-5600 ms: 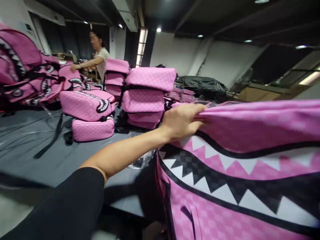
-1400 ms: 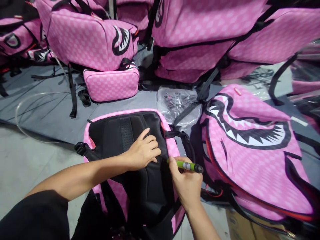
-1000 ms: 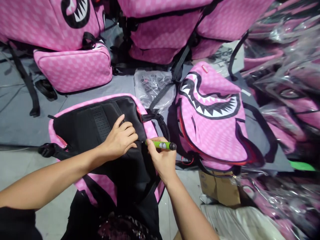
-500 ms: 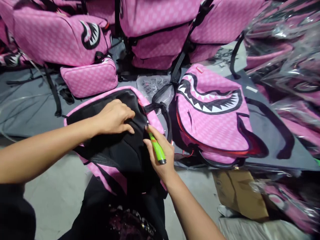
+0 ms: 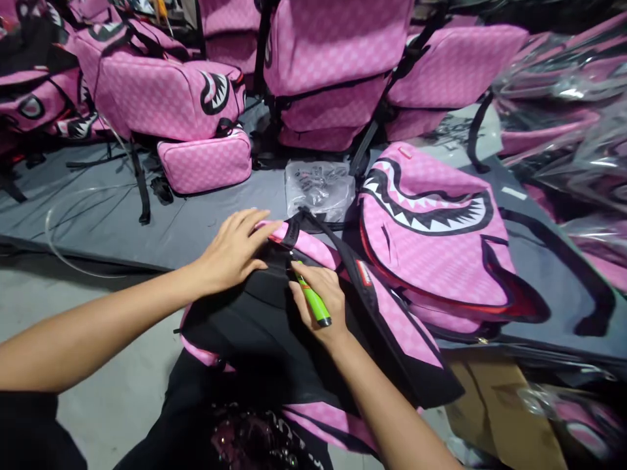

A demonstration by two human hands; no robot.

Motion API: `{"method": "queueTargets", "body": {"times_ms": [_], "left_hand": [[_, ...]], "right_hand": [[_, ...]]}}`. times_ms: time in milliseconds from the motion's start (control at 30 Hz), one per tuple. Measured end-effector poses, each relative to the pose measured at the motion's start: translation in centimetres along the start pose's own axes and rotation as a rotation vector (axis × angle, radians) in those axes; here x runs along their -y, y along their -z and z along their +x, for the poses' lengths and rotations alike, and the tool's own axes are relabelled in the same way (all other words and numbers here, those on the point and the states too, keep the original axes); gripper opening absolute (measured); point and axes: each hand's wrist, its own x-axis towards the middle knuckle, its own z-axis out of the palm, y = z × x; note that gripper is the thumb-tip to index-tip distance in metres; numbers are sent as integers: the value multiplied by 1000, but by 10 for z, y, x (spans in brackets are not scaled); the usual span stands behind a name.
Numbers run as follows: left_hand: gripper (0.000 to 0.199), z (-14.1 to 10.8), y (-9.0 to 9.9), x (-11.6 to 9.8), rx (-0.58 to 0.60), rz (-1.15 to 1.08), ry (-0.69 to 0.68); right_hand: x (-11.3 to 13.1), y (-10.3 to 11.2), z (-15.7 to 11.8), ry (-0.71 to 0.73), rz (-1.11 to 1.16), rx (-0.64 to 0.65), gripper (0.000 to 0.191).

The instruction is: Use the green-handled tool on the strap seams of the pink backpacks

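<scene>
A pink checkered backpack with a black back panel [image 5: 245, 326] lies across the lap and the table's front edge. Resting on its upper edge, my left hand [image 5: 236, 251] has its fingers spread. My right hand [image 5: 321, 297] holds a bright green tool [image 5: 313, 300] with a black end; its thin dark tip touches the black fabric near the pink strap base. To the right lies another pink backpack [image 5: 431, 241] with a shark-mouth print. A clear plastic packet [image 5: 318, 189] sits just beyond the hands.
Pink backpacks [image 5: 337, 52] stand in a row at the back of the grey table [image 5: 206, 222]. A small pink pouch [image 5: 206, 160] is at left. Plastic-wrapped bags [image 5: 563, 117] pile up at right. Below the table is a cardboard piece [image 5: 509, 405].
The backpack on the lap has been turned, and a shoulder strap now extends to the right. My left hand's fingers have spread out. The view has shifted, showing more of the back left.
</scene>
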Motion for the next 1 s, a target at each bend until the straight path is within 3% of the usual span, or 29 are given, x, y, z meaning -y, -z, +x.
{"method": "queueTargets", "body": {"times_ms": [133, 233, 367, 500, 567, 700, 800, 1000], "left_hand": [[78, 26, -16, 9, 268, -95, 70], [82, 35, -30, 11, 353, 19, 70], [84, 28, -49, 13, 331, 88, 25], [130, 25, -54, 7, 344, 102, 4], [141, 27, -56, 2, 362, 138, -12], [126, 31, -61, -5, 377, 141, 34], [113, 31, -64, -4, 355, 116, 44], [117, 32, -77, 1, 205, 53, -171]], "right_hand": [[13, 0, -1, 18, 13, 43, 36], [27, 5, -12, 70, 54, 147, 39], [22, 8, -22, 76, 52, 236, 41], [5, 5, -11, 17, 112, 217, 38], [0, 3, -6, -27, 117, 240, 38], [-4, 5, -2, -152, 42, 235, 34], [-5, 14, 0, -159, 12, 292, 25], [-8, 22, 12, -156, 57, 381, 19]]}}
